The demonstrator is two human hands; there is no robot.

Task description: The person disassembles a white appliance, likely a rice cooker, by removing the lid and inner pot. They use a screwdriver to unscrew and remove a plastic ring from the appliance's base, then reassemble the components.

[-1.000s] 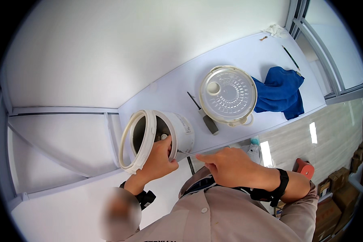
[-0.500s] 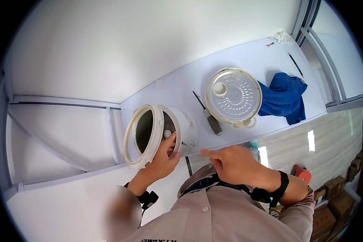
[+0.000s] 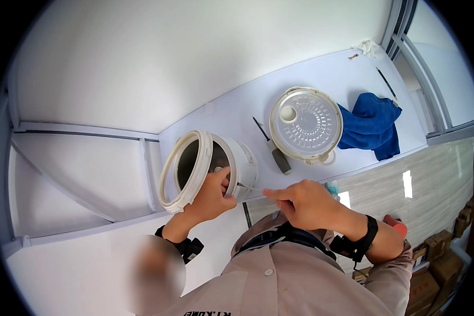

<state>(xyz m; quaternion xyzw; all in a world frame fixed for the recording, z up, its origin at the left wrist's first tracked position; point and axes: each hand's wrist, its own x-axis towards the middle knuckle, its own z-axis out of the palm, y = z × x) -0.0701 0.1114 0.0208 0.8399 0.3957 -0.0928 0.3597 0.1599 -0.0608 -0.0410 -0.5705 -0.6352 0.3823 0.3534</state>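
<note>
Head view: slim tool [image 3: 250,187], axis near-crosswise, tip leftward, in right hand's [image 3: 306,204] grip; left hand's [image 3: 208,199], inside pot [image 3: 243,162], unclear.

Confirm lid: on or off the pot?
Off: the lid lies on the table beside the blue cloth, apart from the pot, whose mouth is uncovered, the left hand at its rim.

Left of centre, a white pot [image 3: 243,166] lies tipped, mouth leftward; a thin rod [image 3: 251,187] slants at its rim.
</note>
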